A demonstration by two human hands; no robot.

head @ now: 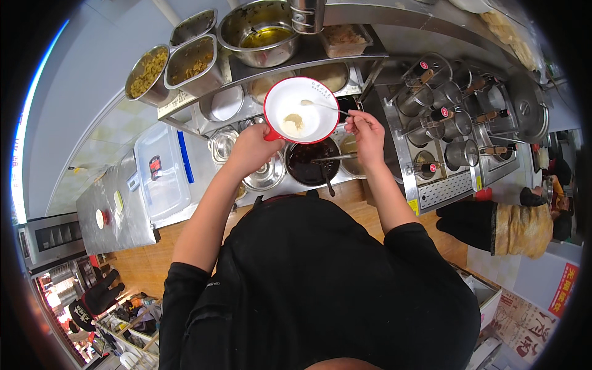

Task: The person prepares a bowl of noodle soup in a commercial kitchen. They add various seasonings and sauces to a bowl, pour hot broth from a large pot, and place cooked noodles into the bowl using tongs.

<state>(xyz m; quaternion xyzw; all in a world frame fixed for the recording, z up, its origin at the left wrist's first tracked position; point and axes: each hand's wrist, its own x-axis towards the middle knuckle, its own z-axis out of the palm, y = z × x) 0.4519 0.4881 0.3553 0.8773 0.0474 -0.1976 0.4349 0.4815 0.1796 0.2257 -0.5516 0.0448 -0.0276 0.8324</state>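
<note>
My left hand (257, 150) grips the red handle of a white bowl with a red rim (323, 125), held up over the counter. Small heaps of pale and brownish powder (292, 122) lie in the bowl. Between its fingers, my right hand (365, 134) holds a thin metal spoon (326, 106), whose tip is over the inside of the bowl. Below the bowl stands a round pot of dark sauce (307, 169) with utensil handles across it. Metal lids (266, 173) lie left of that pot. Part of the counter behind the bowl is hidden.
A steel shelf (277, 69) ahead carries a large bowl of yellow oil (259, 51) and several food containers. Noodle strainer baskets (455, 122) stand in a cooker at right. A clear plastic box (162, 185) is at left. Other people (518, 229) are at the far right and lower left.
</note>
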